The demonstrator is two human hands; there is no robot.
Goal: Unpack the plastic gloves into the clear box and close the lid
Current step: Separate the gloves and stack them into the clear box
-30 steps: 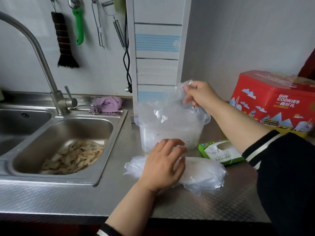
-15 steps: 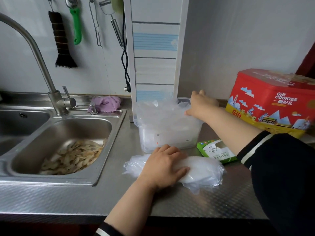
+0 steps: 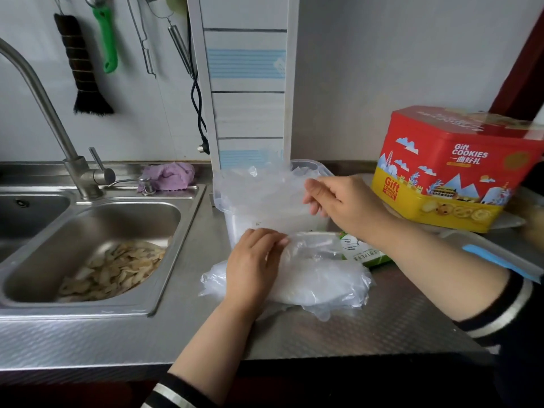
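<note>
The clear box stands on the steel counter, with thin plastic gloves heaped in it and spilling over its rim. A pile of plastic gloves lies in front of the box. My left hand rests on the pile's left part, fingers bent over its far edge and gripping the film. My right hand hovers by the box's right front, its fingers loosely curled against the overhanging film and holding nothing I can make out. The clear lid, with a blue clasp, lies at the right.
A green glove carton lies behind the pile, partly under my right forearm. A red and yellow cookie tin stands at the back right. On the left, the sink holds peelings. A purple cloth sits by the tap.
My right hand has come out of the box and drawn back toward the pile. The fingers of my left hand have curled up on the pile.
</note>
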